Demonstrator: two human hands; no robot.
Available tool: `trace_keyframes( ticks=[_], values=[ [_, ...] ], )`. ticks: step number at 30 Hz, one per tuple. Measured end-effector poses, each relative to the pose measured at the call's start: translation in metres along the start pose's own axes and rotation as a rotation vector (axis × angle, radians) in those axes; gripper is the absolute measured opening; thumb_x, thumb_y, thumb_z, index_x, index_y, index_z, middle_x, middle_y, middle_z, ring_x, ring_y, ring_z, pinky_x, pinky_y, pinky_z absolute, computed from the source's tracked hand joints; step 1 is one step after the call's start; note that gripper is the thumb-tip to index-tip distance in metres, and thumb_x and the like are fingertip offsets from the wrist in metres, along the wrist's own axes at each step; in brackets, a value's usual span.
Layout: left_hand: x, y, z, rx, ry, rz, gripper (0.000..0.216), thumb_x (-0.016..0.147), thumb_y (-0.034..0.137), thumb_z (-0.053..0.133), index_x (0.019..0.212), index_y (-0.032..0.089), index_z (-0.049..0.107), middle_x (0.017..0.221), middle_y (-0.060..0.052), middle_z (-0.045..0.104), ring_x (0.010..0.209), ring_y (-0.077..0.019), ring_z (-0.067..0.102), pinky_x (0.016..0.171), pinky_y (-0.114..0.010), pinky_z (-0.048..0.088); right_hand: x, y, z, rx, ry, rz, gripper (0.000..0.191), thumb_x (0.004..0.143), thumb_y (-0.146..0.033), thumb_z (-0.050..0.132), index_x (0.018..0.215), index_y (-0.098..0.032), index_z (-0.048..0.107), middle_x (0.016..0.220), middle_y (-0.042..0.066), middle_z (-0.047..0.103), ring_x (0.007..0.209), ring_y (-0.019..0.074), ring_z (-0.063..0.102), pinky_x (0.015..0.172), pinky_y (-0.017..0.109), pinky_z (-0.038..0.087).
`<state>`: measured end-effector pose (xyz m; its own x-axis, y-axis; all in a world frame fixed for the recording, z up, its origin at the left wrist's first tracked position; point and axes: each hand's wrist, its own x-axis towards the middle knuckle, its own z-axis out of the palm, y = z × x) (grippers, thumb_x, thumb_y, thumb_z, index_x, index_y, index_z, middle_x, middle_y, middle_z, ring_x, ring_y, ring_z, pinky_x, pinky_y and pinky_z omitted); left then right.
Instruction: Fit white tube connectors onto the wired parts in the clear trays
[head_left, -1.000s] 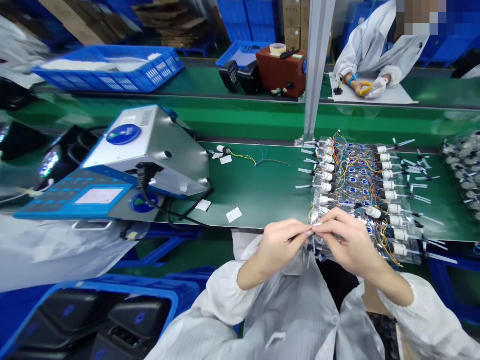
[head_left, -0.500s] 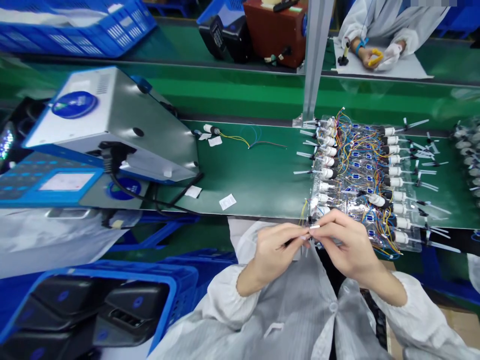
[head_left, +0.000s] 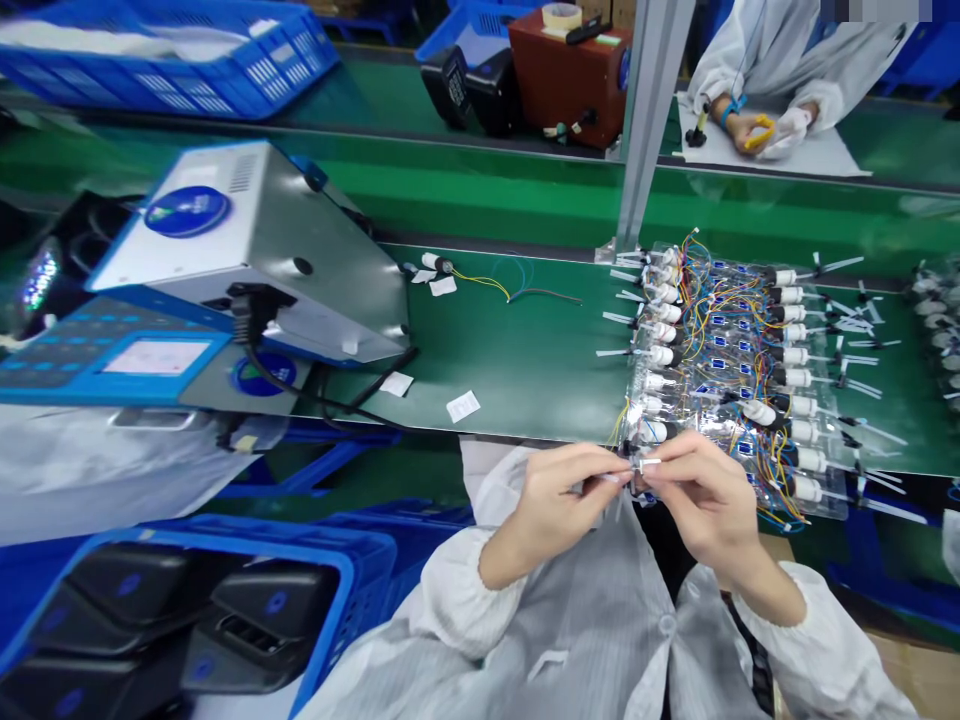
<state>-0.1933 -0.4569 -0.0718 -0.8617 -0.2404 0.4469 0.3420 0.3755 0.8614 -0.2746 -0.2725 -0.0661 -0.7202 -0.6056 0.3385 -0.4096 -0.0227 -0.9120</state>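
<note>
At the bench's front edge, my left hand (head_left: 561, 500) and my right hand (head_left: 706, 492) meet fingertip to fingertip, both closed in a pinch. Between them is a narrow white cable tie (head_left: 649, 463), its end sticking out at my right fingertips. Just behind my fingers lies the nearest white cylindrical part (head_left: 651, 432), with yellow wires beside it. It belongs to a row of wired assemblies (head_left: 720, 345) on clear plastic, with white cylinders at both ends and tie tails sticking out. My fingers hide what the tie goes around.
On the left stands a metal-cased instrument (head_left: 315, 275) with a black cable (head_left: 360, 412). A loose wired cylinder (head_left: 437, 263) and paper labels (head_left: 463, 406) lie on the green bench (head_left: 525, 370). A blue crate (head_left: 360, 560) holds black housings. Across the bench, a co-worker's hands (head_left: 761, 135) show.
The whole view has shifted slightly. My fingertips have parted a little, and more of the white tie shows between them. Both hands are still pinching.
</note>
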Motion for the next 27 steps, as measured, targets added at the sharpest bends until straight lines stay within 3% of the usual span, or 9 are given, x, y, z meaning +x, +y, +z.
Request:
trace_keyframes(
  ticks=[9,15,20,27],
  values=[
    [-0.005,-0.007,0.006,-0.019,0.028,0.078,0.018,0.087,0.005,0.073,0.100,0.017,0.078,0.085,-0.006,0.080,0.073,-0.0137,0.076,0.068,-0.021,0.061,0.001,-0.001,-0.001,-0.007,-0.027,0.013,0.023,0.093,-0.009,0.067,0.104,-0.026,0.078,0.097,0.006,0.072,0.085,0.0178,0.071,0.072,0.032,0.060],
    [0.000,-0.007,0.010,-0.058,-0.008,0.058,0.012,0.090,0.009,0.072,0.096,0.016,0.079,0.079,-0.006,0.080,0.068,-0.0136,0.075,0.065,-0.022,0.062,-0.001,0.007,-0.002,0.123,0.011,0.045,0.020,0.094,-0.011,0.068,0.102,-0.026,0.078,0.095,0.006,0.071,0.082,0.0172,0.072,0.070,0.032,0.062],
    [0.002,-0.008,0.008,-0.014,-0.006,0.049,0.007,0.089,0.013,0.075,0.092,0.017,0.079,0.082,-0.006,0.080,0.071,-0.0147,0.076,0.066,-0.021,0.061,-0.002,0.004,-0.004,0.040,0.000,0.001,0.024,0.092,-0.007,0.070,0.103,-0.026,0.078,0.096,0.005,0.071,0.087,0.0172,0.071,0.073,0.032,0.060],
    [0.000,0.004,-0.012,-0.134,-0.164,0.149,0.025,0.089,0.003,0.069,0.108,0.019,0.074,0.077,-0.002,0.077,0.070,-0.0124,0.074,0.068,-0.021,0.059,-0.002,-0.007,0.007,0.160,-0.026,-0.073,0.019,0.095,-0.010,0.067,0.103,-0.025,0.074,0.094,0.004,0.071,0.082,0.0151,0.071,0.071,0.030,0.060]
  ],
)
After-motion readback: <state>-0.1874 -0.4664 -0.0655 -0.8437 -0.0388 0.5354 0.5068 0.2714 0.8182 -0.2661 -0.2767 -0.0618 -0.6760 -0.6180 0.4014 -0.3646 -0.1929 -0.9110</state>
